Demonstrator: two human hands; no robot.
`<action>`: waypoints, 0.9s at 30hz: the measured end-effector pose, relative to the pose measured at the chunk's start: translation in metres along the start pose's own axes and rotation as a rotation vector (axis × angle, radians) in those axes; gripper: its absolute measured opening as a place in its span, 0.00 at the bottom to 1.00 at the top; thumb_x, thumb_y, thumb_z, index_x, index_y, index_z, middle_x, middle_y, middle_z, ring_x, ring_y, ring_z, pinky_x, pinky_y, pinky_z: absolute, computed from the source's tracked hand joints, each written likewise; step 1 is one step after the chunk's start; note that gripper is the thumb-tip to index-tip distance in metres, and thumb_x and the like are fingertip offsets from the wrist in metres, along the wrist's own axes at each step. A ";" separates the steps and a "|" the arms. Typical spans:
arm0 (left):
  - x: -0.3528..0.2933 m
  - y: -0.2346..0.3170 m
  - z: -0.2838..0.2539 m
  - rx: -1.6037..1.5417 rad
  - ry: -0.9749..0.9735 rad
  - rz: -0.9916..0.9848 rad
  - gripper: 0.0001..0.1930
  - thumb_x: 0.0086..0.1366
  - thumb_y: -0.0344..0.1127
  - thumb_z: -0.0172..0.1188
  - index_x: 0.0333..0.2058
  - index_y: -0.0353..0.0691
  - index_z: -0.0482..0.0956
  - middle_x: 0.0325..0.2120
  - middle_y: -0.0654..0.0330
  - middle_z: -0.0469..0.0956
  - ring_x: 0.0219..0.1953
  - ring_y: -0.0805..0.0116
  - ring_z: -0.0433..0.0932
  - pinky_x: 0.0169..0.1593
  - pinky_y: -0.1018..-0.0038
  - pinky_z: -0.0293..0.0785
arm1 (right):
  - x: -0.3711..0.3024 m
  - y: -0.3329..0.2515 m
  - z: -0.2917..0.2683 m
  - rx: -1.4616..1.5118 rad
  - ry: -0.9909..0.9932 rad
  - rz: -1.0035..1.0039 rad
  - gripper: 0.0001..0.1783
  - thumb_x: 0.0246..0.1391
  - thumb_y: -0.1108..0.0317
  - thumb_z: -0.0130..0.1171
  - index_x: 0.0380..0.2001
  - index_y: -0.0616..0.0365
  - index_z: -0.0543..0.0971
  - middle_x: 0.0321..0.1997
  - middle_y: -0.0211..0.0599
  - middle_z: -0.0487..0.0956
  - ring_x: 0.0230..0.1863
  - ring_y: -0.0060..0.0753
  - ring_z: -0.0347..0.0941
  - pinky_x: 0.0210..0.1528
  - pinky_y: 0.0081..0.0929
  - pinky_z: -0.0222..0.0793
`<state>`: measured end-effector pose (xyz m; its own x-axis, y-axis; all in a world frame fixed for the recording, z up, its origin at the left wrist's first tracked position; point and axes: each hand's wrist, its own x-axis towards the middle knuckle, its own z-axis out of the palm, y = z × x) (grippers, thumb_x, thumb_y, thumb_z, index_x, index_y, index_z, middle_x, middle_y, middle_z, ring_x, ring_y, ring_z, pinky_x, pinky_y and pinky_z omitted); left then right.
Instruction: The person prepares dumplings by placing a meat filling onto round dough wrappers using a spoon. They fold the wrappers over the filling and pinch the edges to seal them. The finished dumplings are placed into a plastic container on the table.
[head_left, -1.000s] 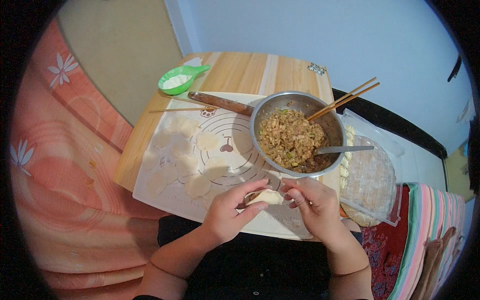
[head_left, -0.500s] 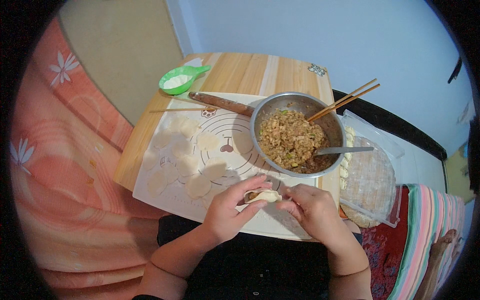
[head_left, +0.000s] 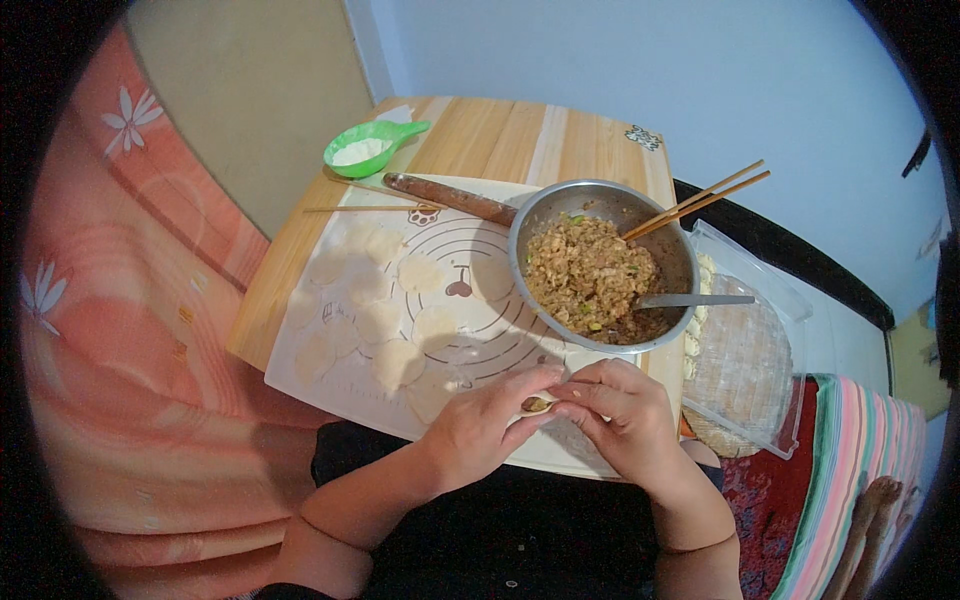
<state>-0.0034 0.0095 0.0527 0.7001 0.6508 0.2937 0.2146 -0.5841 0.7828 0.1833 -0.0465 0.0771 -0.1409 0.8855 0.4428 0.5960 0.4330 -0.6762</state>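
Note:
A half-folded dumpling [head_left: 537,405] with brown filling showing in its gap is held low over the mat's near edge. My left hand [head_left: 480,420] cups it from the left, fingers curved around the dough. From the other side, my right hand [head_left: 625,415] pinches its edge between thumb and fingers. Much of the dumpling is hidden by the fingers. Just beyond the hands stands a steel bowl [head_left: 518,270] of minced filling [head_left: 590,270], with a metal spoon [head_left: 700,300] and chopsticks [head_left: 700,200] in it. Several round dough wrappers [head_left: 398,362] lie left on the white mat [head_left: 300,375].
A rolling pin [head_left: 450,197] rests against the bowl. Behind it, a green scoop [head_left: 345,168] holds white flour. At right, a clear plastic box [head_left: 790,420] sits by a woven tray [head_left: 725,437] and a row of dumplings [head_left: 697,315]. Bare feet [head_left: 875,500] lie on striped cloth [head_left: 870,420].
My right hand has moved left and its fingers now cover more of the dumpling. The two hands are closer together. The view has shifted slightly, and a second foot shows at lower right.

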 end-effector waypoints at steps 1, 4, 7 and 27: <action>0.000 -0.002 0.001 -0.031 0.024 0.020 0.20 0.55 0.27 0.62 0.48 0.39 0.69 0.52 0.52 0.71 0.52 0.56 0.73 0.52 0.68 0.71 | 0.000 0.000 0.000 0.008 0.000 0.013 0.12 0.44 0.72 0.65 0.35 0.60 0.80 0.32 0.39 0.77 0.34 0.42 0.74 0.35 0.32 0.71; 0.001 -0.003 0.001 -0.057 0.037 0.042 0.17 0.54 0.26 0.63 0.42 0.40 0.70 0.50 0.51 0.72 0.50 0.55 0.74 0.50 0.68 0.72 | -0.001 -0.002 0.001 0.023 0.011 0.083 0.09 0.44 0.73 0.64 0.32 0.61 0.80 0.31 0.40 0.77 0.32 0.42 0.74 0.34 0.32 0.71; 0.002 -0.004 0.000 -0.031 0.084 0.126 0.16 0.53 0.26 0.65 0.40 0.40 0.70 0.49 0.51 0.73 0.48 0.56 0.74 0.47 0.68 0.73 | -0.001 -0.005 0.003 0.053 0.046 0.117 0.07 0.45 0.74 0.64 0.30 0.61 0.79 0.31 0.41 0.77 0.32 0.42 0.74 0.33 0.32 0.71; 0.005 0.004 0.011 -0.756 0.175 -0.090 0.20 0.60 0.29 0.60 0.51 0.35 0.68 0.51 0.57 0.71 0.50 0.69 0.72 0.53 0.72 0.68 | -0.005 -0.002 0.012 0.666 0.256 0.314 0.05 0.50 0.76 0.61 0.32 0.64 0.77 0.33 0.34 0.76 0.35 0.25 0.73 0.34 0.19 0.69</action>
<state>0.0083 0.0049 0.0509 0.5710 0.7837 0.2445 -0.3007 -0.0774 0.9506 0.1731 -0.0499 0.0689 0.1912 0.9518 0.2397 -0.0345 0.2506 -0.9675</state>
